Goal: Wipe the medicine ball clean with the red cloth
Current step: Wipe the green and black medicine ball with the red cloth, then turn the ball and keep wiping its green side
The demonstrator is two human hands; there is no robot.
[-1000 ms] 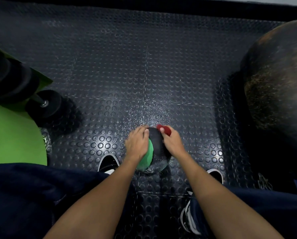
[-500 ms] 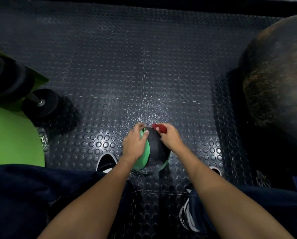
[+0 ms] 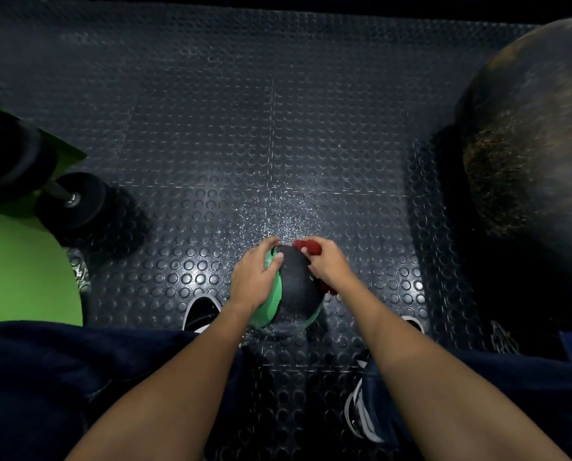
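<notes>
A black and green medicine ball (image 3: 296, 291) rests on the studded rubber floor between my feet. My left hand (image 3: 253, 277) lies spread over its green left side, fingers curled onto the top. My right hand (image 3: 329, 266) presses the red cloth (image 3: 308, 247) against the ball's upper right side. Bits of the cloth stick out above my fingers and below my palm; the rest is hidden under the hand.
A large dark exercise ball (image 3: 530, 154) fills the right side. Black dumbbells (image 3: 78, 202) lie at the left beside a green mat (image 3: 22, 277). My shoes (image 3: 201, 311) flank the ball. Wet speckles cover the floor (image 3: 274, 217) just beyond it.
My right hand with the cloth has slid a little down the ball's right side. My left hand shifted slightly over the green panel; the ball stays in place.
</notes>
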